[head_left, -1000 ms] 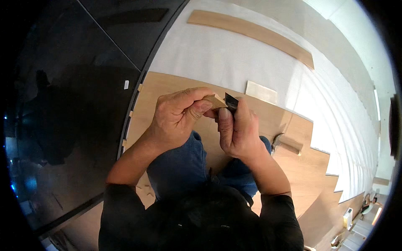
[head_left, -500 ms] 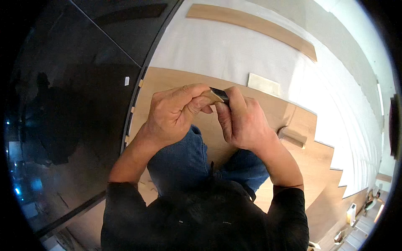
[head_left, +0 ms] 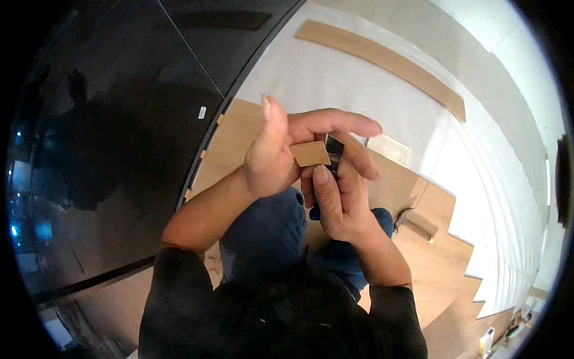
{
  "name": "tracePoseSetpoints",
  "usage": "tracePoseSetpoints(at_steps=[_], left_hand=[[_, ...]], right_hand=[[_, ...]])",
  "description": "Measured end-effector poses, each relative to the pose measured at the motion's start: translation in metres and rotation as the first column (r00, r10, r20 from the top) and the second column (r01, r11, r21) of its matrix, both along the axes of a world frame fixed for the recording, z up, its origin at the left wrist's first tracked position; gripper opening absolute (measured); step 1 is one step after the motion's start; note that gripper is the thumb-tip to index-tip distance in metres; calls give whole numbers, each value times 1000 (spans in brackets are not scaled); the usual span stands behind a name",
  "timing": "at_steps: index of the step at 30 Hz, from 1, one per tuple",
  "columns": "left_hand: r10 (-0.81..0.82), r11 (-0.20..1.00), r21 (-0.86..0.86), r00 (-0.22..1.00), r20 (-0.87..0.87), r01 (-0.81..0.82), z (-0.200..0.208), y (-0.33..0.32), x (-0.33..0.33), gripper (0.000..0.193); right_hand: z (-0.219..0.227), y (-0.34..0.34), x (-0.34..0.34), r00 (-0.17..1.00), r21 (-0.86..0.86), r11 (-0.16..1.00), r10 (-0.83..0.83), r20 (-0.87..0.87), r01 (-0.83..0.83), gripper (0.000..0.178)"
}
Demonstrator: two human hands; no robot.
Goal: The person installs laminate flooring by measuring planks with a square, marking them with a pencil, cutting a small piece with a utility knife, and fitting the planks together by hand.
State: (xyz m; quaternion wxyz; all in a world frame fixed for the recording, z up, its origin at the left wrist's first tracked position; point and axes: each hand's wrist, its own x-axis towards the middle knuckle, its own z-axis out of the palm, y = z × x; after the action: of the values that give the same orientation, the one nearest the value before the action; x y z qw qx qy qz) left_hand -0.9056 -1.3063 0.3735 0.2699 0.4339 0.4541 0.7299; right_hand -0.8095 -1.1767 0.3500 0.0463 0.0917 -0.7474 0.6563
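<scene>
- A glossy black panel (head_left: 137,179) fills the left side, its edge running alongside the flooring.
- Wood-look plank flooring (head_left: 388,263) lies beneath the person, its right-hand boundary stepped.
- White underlay (head_left: 287,75) spreads beyond the laid planks, wrinkled at the right.
- Bent knees in blue jeans (head_left: 263,233) block the view of the flooring directly below the hands.
- A loose plank (head_left: 382,66) lies on the underlay, well apart from the hands.
- Both bare forearms reach up and inward from black sleeves, elbows bent, so the hands meet above the knees.
- The left hand (head_left: 272,158) is spread, thumb raised and index finger stretched rightward past the right hand.
- The right hand (head_left: 344,197) is closed, pinching with its thumb toward the fingers; the two hands overlap, hiding some fingers.
- A claw hammer (head_left: 421,227) rests on the flooring, just right of the right knee.
- A pale rectangular pad (head_left: 388,149) lies beyond the hands, partly covered by a fingertip.
- A small wood offcut (head_left: 311,154) sits between the hands, against the left fingers.
- A dark flat piece (head_left: 335,151) stands in the right hand's grip, touching the offcut's right end.
- Small wood spacers (head_left: 203,154) line the panel's edge.
</scene>
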Motion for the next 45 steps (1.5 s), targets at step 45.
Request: tracePoseSetpoints(at_steps=[45], left_hand=[[408, 908, -9, 890, -204, -419, -30, -16, -12, 38]], right_hand=[[-10, -12, -33, 894, 42, 916, -377, -243, 398, 20]])
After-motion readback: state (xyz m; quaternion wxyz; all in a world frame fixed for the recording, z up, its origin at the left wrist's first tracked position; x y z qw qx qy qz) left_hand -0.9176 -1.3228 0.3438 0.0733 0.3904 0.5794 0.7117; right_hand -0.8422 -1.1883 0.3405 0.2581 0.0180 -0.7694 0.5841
